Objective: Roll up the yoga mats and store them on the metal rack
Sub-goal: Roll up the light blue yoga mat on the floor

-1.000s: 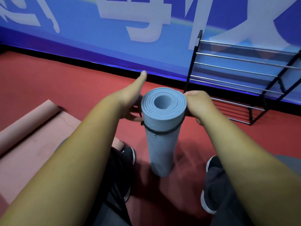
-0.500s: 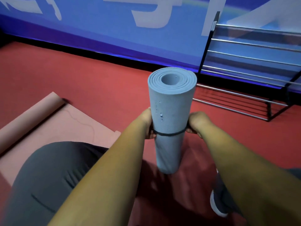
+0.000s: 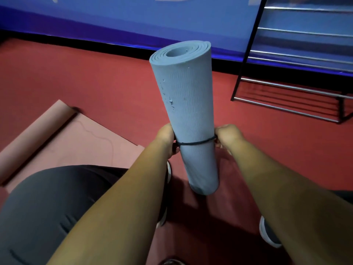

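Observation:
A rolled blue-grey yoga mat [image 3: 188, 104] stands upright on the red floor in front of me, its spiral top end facing the camera. A thin black elastic band [image 3: 194, 142] circles the roll a little below its middle. My left hand [image 3: 165, 137] grips the band at the roll's left side, fingers curled behind the mat. My right hand [image 3: 228, 134] grips the band at the right side. A pink yoga mat [image 3: 76, 138] lies on the floor at the left, one end curled into a roll. The metal rack [image 3: 298, 60] stands at the upper right against the blue wall.
My knee in dark grey trousers [image 3: 47, 211] fills the lower left. A shoe [image 3: 267, 236] shows at the lower right. The blue wall banner [image 3: 133, 22] with a black base strip runs along the back. Red floor [image 3: 95, 83] lies between me and the rack.
Both hands slid the black band down from the roll's top end to below its middle. The view dropped and the roll now rises higher above my hands.

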The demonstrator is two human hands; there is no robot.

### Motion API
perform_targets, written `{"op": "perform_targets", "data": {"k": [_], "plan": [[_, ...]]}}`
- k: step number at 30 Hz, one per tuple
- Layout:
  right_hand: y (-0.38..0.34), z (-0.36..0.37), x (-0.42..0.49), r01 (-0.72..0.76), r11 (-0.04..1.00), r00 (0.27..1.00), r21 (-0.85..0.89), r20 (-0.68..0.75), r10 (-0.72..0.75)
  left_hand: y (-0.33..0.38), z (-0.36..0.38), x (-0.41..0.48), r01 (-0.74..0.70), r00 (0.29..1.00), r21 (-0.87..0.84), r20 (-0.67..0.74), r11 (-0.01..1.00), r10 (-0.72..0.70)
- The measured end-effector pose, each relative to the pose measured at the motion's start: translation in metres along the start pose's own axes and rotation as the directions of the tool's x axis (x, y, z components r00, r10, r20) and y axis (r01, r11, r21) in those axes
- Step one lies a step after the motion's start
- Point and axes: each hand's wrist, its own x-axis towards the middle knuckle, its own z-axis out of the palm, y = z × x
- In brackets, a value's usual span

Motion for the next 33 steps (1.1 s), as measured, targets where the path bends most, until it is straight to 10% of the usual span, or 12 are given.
{"op": "perform_targets", "data": {"k": [10,22,33], "plan": [[0.007,-0.007,-0.038,-0.092,0.982,0.988,0.164,0.136,0.070,-0.021,-0.018,-0.002,-0.098,0.994,-0.189,-0.071,0.977,0.086],[0.001,-0.010,-0.075,-0.060,0.994,0.992,0.095,0.112,0.050,-0.036,-0.018,-0.043,-0.109,0.977,-0.047,0.178,0.993,0.116],[0.025,-0.009,-0.071,-0.116,0.993,0.989,-0.022,0.084,0.118,-0.057,-0.005,-0.015,-0.166,0.984,0.008,0.064,0.986,0.165]]}}
